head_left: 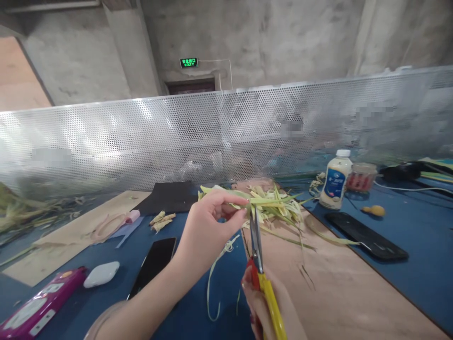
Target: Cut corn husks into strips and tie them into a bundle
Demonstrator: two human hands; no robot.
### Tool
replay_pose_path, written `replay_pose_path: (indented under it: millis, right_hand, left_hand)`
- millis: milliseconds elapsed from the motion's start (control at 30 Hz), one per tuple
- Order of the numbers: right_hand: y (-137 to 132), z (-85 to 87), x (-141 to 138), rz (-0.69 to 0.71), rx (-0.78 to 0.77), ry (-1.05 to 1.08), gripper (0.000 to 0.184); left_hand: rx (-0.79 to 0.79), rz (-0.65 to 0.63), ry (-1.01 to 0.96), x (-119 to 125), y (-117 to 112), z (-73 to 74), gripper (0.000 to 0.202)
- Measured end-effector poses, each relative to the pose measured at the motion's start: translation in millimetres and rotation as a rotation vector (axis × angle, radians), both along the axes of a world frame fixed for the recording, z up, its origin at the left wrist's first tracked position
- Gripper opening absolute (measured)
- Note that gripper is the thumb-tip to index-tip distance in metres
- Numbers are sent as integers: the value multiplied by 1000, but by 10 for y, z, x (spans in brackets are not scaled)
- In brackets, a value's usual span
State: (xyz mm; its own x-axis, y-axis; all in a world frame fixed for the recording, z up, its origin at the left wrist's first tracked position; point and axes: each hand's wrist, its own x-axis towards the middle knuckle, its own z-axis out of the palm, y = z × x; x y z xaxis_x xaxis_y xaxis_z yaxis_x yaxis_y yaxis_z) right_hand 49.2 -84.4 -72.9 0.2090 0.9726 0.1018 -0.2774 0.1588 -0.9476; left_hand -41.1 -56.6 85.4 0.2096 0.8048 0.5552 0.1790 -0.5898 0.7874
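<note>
My left hand [215,222] pinches a green leaf strip [248,208] between thumb and fingers, over the middle of the table. In my right hand [260,297] is a pair of scissors [267,293] with one red and one yellow handle. The scissors point upward, their blades slightly parted, with the tips at the leaf strip by my left fingertips. Whether the blades touch the strip I cannot tell. Behind both hands a heap of pale green and yellow leaf strips [279,208] lies on a wooden board [336,283].
A white-capped bottle [334,182] and a black phone [366,236] are right of the board. Leftward lie another phone [154,264], a white case [102,274], a purple packet [42,302] and brown paper [81,226]. A perforated metal screen [141,137] closes off the back.
</note>
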Motion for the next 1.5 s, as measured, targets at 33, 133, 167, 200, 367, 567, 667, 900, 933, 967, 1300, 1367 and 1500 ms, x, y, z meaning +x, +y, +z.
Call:
replay_pose_path:
  millis: [33, 133, 167, 200, 367, 567, 667, 900, 933, 967, 1300, 1367, 1500]
  right_hand:
    - [-20, 9, 5, 4, -7, 6, 29]
    - [-63, 23, 12, 2, -34, 36, 27]
    - [-64, 23, 18, 1, -42, 42, 28]
    - [-54, 21, 30, 1, -48, 45, 29]
    - [113, -13, 196, 93, -110, 4, 31]
    - [89, -77, 105, 124, -161, 38, 42]
    - [28, -51, 100, 56, -167, 90, 47]
    - [36, 74, 373, 295, -163, 17, 43]
    - [20, 75, 320, 239, -157, 42, 42]
    - [3, 72, 245, 194, -151, 65, 43]
    - [0, 33, -96, -124, -153, 195, 46]
    - [-7, 31, -81, -132, -144, 187, 47]
    - [-23, 48, -92, -130, -133, 153, 45]
  left_hand:
    - [8, 8, 5, 6, -1, -3, 10]
    - [30, 40, 33, 27, -11, -13, 10]
    - [38, 49, 42, 35, -18, -17, 10]
    - [44, 52, 47, 41, -25, -22, 10]
    - [63, 51, 44, 67, -51, -61, 10]
    - [37, 23, 10, 86, -16, -113, 12]
    - [45, 27, -1, 95, -14, -129, 12]
    - [48, 42, -6, 115, -82, -106, 11]
    - [48, 46, -4, 116, -88, -101, 11]
    - [52, 51, -4, 117, -91, -97, 11]
    - [31, 48, -17, 126, -89, -129, 10]
    - [31, 48, -18, 130, -93, -121, 10]
    - [41, 62, -17, 135, -98, -108, 11]
